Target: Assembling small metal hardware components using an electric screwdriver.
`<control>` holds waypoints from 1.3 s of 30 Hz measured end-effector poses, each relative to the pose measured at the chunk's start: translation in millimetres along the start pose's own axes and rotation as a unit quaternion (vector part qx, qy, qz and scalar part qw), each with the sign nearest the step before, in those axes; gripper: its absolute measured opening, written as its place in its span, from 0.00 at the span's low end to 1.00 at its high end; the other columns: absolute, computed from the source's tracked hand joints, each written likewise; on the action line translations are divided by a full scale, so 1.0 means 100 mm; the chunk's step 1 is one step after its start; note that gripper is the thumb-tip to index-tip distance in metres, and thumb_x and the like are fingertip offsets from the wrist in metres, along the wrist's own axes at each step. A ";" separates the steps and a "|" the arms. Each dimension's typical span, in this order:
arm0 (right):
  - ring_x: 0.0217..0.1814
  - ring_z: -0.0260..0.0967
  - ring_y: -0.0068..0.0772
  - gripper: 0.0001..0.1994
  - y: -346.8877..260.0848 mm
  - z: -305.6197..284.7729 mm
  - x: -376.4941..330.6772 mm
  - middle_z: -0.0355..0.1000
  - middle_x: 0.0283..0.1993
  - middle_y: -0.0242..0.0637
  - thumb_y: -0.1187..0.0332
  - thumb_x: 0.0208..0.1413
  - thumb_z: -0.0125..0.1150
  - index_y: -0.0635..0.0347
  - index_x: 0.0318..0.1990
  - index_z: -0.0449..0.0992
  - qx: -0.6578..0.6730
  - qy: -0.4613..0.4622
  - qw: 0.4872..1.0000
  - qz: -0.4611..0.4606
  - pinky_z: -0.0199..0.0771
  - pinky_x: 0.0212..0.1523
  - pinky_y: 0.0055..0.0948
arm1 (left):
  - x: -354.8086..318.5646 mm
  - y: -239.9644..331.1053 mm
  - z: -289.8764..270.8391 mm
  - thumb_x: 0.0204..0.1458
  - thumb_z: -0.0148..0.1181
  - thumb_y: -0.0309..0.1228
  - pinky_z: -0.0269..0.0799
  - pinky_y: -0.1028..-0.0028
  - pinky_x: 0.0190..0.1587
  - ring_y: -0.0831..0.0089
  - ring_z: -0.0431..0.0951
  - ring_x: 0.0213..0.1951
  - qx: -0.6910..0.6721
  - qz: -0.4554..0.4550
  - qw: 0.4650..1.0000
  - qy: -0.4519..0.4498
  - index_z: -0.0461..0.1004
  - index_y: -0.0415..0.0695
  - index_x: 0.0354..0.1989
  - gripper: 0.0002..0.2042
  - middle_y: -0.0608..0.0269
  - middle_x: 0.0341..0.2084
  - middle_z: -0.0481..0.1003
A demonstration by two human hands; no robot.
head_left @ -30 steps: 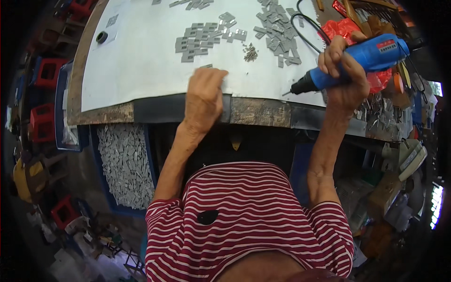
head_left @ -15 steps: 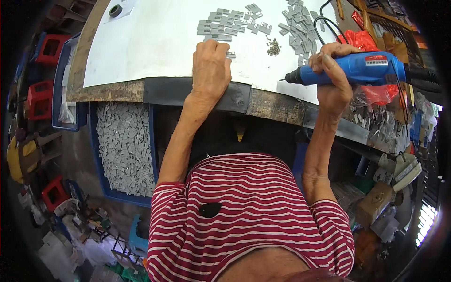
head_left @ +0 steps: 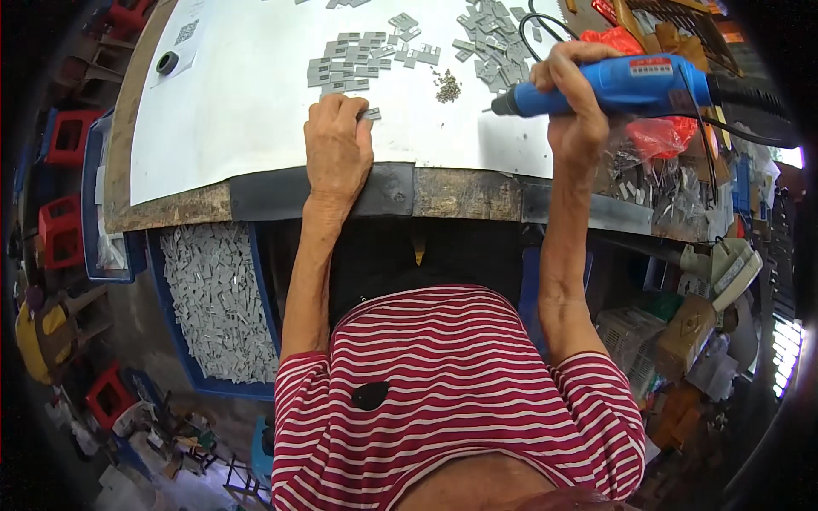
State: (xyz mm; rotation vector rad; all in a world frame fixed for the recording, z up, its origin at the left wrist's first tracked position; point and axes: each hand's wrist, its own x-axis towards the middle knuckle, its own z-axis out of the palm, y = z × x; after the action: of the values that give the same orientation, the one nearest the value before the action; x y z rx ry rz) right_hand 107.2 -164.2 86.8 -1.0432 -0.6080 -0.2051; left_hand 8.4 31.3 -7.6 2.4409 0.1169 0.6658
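Going by the head view, taking 12 as straight away from the body. Worth a look first: small flat grey plate [head_left: 371, 113] right by the left hand [head_left: 339, 152], just off the fingertips around 1 o'clock. Runs roughly 3-to-9 along its long axis, maybe partly covered by the fingers. Way nearer the left hand than the right hand [head_left: 581, 123], and well apart at about 9 o'clock from the latter. Same direction, give or take, as the bit of the blue electric screwdriver [head_left: 643, 89]. Right fingers wrapped round that body; left ones curled, close together, palm down. Can't tell if pinching the plate or only touching. Between plate and bit, slightly toward 12, a little pile of tiny metal pieces [head_left: 447, 88]. Also, more grey plates [head_left: 339, 66] at 12 from the left hand.
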 end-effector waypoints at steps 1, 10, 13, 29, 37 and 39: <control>0.22 0.66 0.26 0.08 0.08 -0.09 0.03 0.69 0.27 0.39 0.82 0.43 0.56 0.65 0.33 0.69 -0.027 -0.014 1.000 0.001 0.70 0.27 0.27 | 0.00 0.01 0.00 0.40 0.56 0.21 0.63 0.66 0.39 0.61 0.67 0.36 -0.010 -0.008 1.000 -0.002 0.71 0.39 0.33 0.10 0.58 0.30 0.68; 0.20 0.67 0.30 0.06 0.45 -0.01 0.21 0.68 0.22 0.39 0.82 0.42 0.58 0.67 0.29 0.68 -0.069 0.030 0.995 -0.058 0.69 0.25 0.27 | -0.01 0.01 -0.01 0.39 0.55 0.19 0.63 0.66 0.39 0.61 0.67 0.35 -0.040 -0.026 0.999 0.019 0.71 0.39 0.33 0.10 0.57 0.31 0.69; 0.21 0.67 0.30 0.06 0.50 -0.01 0.20 0.68 0.22 0.40 0.81 0.42 0.59 0.67 0.28 0.69 -0.065 0.041 0.996 -0.047 0.70 0.25 0.27 | 0.00 0.03 -0.01 0.39 0.54 0.19 0.63 0.66 0.39 0.60 0.68 0.36 -0.047 -0.028 0.998 0.016 0.71 0.39 0.34 0.11 0.56 0.31 0.69; 0.28 0.61 0.30 0.06 0.09 -0.13 0.05 0.66 0.31 0.40 0.76 0.49 0.51 0.60 0.36 0.67 0.084 0.037 0.995 0.047 0.60 0.35 0.33 | 0.01 0.50 0.05 0.42 0.55 0.20 0.69 0.71 0.30 0.65 0.72 0.30 -0.230 -0.012 0.973 -0.003 0.71 0.36 0.37 0.11 0.52 0.31 0.70; 0.28 0.60 0.29 0.06 -0.18 0.07 -0.10 0.66 0.32 0.42 0.73 0.53 0.48 0.57 0.39 0.68 0.139 -0.020 0.989 0.056 0.58 0.36 0.32 | 0.00 0.64 0.22 0.44 0.60 0.24 0.63 0.82 0.27 0.82 0.65 0.25 -0.318 -0.087 0.944 -0.022 0.72 0.39 0.39 0.12 0.66 0.27 0.69; 0.28 0.60 0.30 0.06 -0.19 0.07 -0.11 0.66 0.32 0.43 0.73 0.53 0.47 0.57 0.39 0.68 0.143 -0.022 0.988 0.055 0.58 0.36 0.32 | -0.02 0.64 0.23 0.44 0.60 0.24 0.63 0.83 0.27 0.83 0.65 0.25 -0.324 -0.092 0.941 -0.024 0.72 0.39 0.38 0.12 0.67 0.26 0.69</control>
State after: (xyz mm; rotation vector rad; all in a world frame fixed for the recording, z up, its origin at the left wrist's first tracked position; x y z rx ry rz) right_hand 87.0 -169.7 97.1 -0.8016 -0.5979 0.0022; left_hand 13.4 -33.6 12.3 1.7821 0.0865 0.4645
